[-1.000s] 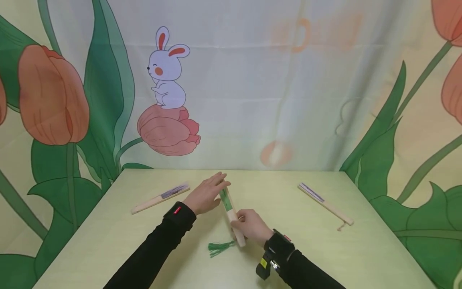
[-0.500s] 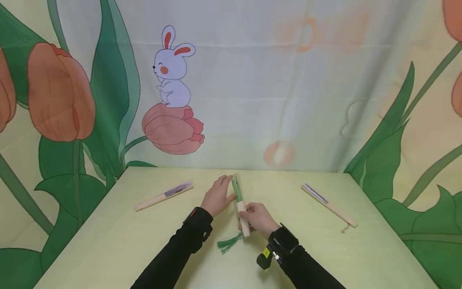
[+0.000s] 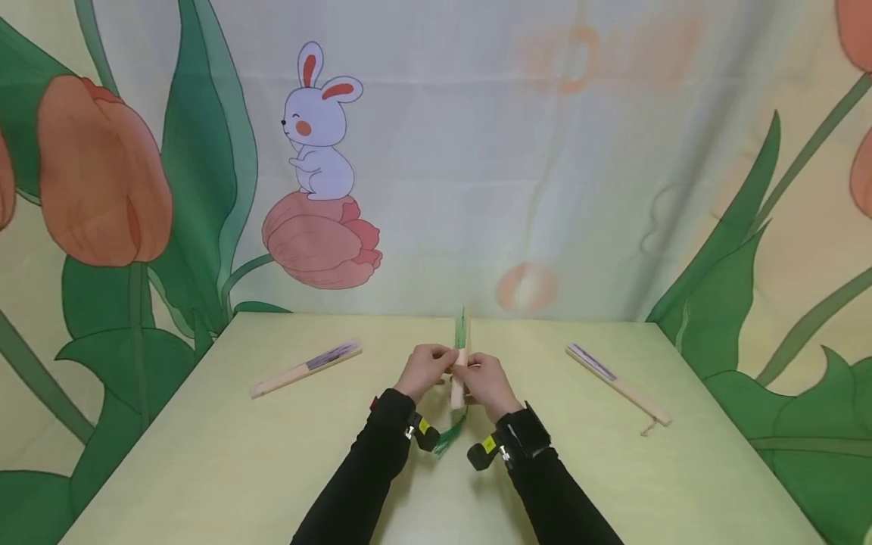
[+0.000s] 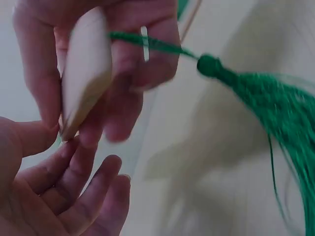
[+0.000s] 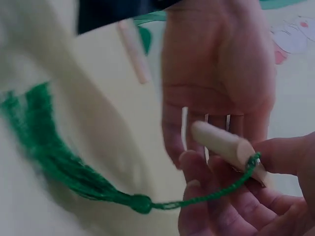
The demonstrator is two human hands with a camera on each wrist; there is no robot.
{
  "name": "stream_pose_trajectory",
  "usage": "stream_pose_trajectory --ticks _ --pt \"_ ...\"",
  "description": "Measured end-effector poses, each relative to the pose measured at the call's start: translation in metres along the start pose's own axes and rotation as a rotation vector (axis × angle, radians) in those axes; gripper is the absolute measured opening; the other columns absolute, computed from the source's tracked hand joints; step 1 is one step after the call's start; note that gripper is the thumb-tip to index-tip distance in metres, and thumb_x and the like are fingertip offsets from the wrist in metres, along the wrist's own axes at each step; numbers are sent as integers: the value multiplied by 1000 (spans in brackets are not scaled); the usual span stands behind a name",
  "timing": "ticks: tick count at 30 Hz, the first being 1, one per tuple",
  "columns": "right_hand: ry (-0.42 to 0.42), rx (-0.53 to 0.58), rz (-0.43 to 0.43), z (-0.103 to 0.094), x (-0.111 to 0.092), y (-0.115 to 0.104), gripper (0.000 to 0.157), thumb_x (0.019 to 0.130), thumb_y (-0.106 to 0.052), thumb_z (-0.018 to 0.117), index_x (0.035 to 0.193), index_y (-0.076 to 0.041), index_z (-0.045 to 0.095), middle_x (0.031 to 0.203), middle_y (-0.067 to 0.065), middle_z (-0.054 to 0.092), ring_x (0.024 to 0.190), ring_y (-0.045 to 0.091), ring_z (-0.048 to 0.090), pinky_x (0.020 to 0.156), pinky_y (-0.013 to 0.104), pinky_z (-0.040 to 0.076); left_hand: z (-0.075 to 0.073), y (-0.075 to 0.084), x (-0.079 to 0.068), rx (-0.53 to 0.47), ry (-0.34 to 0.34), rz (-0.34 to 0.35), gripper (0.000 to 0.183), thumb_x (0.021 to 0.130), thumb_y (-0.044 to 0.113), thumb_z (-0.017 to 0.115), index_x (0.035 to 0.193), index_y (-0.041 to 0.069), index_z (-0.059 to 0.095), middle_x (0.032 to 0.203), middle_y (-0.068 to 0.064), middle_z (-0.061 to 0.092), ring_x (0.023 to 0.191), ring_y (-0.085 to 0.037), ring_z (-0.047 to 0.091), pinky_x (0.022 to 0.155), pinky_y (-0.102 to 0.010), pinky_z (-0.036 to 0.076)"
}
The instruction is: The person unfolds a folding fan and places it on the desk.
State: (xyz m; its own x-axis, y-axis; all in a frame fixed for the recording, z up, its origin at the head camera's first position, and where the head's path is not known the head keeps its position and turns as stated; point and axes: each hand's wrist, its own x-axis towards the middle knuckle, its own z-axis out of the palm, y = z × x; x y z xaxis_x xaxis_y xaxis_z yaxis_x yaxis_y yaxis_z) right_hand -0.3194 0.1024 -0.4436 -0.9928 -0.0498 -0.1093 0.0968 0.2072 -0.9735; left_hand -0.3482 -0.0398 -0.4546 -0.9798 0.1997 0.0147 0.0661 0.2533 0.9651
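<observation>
A closed pale-wood, purple-patched fan (image 3: 306, 370) lies left on the yellow bench (image 3: 204, 469). The left hand (image 3: 425, 371) pinches a closed pale-wood, green-topped fan (image 3: 456, 393) above the bench; fingers (image 3: 479, 362) hide its middle. The left wrist view cuts off its stringy green tassel (image 4: 275, 108); the right wrist view shows the cord (image 5: 197, 200) at the fan's round end. The right hand (image 3: 489, 384) grips this fan too. Far right lies another purple-patched wooden fan (image 3: 616, 384).
</observation>
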Motion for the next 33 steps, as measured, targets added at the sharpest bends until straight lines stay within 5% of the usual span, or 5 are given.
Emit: stream_pose_trajectory --ticks 7,12,18,33 --pt "18 -1 -43 0 23 -4 29 96 -24 62 104 4 64 86 13 65 67 20 64 59 33 57 8 -9 22 -231 96 -59 35 100 29 59 117 -1 67 107 -12 66 94 -23 64 81 -39 56" --pt "68 -53 -53 -5 28 -3 34 102 -26 52 103 3 70 83 12 65 67 20 61 56 31 54 13 -17 28 -358 101 -122 38 99 29 60 123 0 64 109 -14 67 97 -25 66 81 -38 56" --pt "93 -87 -45 -11 32 -2 34 101 -27 53 103 2 72 79 9 65 66 19 61 57 31 54 16 -19 31 -391 111 -135 39 99 28 60 123 -2 63 107 -15 68 94 -25 67 83 -40 56" --pt "119 25 -34 -6 31 9 34 99 -31 58 105 -2 74 90 9 69 72 21 66 62 34 56 14 -18 22 -436 134 -133 37 98 25 62 119 -5 64 104 -12 69 97 -29 67 85 -41 55"
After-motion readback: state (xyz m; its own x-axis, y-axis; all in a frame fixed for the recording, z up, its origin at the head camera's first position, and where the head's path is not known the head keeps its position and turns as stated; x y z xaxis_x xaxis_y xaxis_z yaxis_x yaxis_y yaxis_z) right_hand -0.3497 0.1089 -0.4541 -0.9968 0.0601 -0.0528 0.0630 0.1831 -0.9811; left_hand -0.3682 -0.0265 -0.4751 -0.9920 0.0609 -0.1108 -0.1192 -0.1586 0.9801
